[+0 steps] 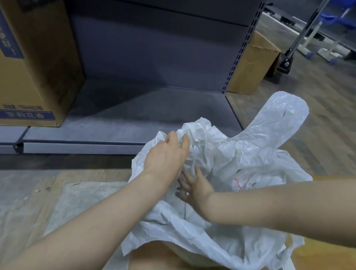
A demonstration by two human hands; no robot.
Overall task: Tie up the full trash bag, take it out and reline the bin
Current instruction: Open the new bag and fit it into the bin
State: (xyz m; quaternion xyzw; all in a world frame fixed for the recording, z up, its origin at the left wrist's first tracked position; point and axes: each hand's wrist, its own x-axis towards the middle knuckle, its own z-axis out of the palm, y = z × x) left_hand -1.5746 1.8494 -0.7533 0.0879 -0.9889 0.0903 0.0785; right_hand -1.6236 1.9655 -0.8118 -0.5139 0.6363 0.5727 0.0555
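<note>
The white trash bag (228, 181), thin crinkled plastic with one rounded handle loop standing up at the far right, lies spread over a pale bin rim (192, 261) on the floor before a grey metal shelf (132, 114). The left hand (167, 155), arm outstretched, pinches a bunched fold at the bag's top; the right hand (196, 188) lies flat, fingers splayed, gripping nothing. A cardboard box (25, 59) sits on the shelf at left.

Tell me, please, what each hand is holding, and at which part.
The left hand pinches the white plastic bag at a bunched upper edge. The right hand lies spread against it, gripping nothing.
</note>
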